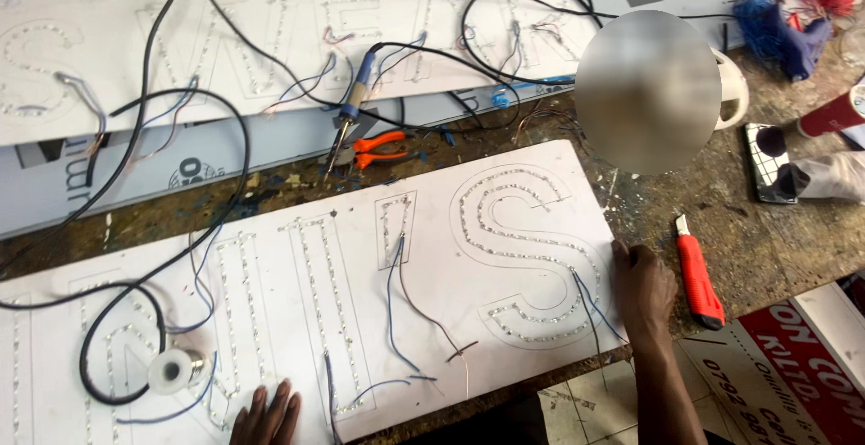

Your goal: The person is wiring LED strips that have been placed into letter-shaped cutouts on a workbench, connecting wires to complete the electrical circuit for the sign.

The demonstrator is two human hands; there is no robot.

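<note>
Palms down, both my hands rest flat on the white sign panel (270, 310) lying on the tabletop (766, 238). My left hand (268, 416) lies at its near edge, fingers spread, gripping nothing. My right hand (641, 287) presses its right edge beside the studded curved letter (527, 256), fingers extended, near the red utility knife (698, 274).

My hands press on a long white sign board (297, 319) lying flat on the workbench, slanting up toward the right. Large letter outlines cover it, each traced with rows of tiny lights. Thin blue and dark wires (396, 301) trail loosely across its middle and near edge.
</note>
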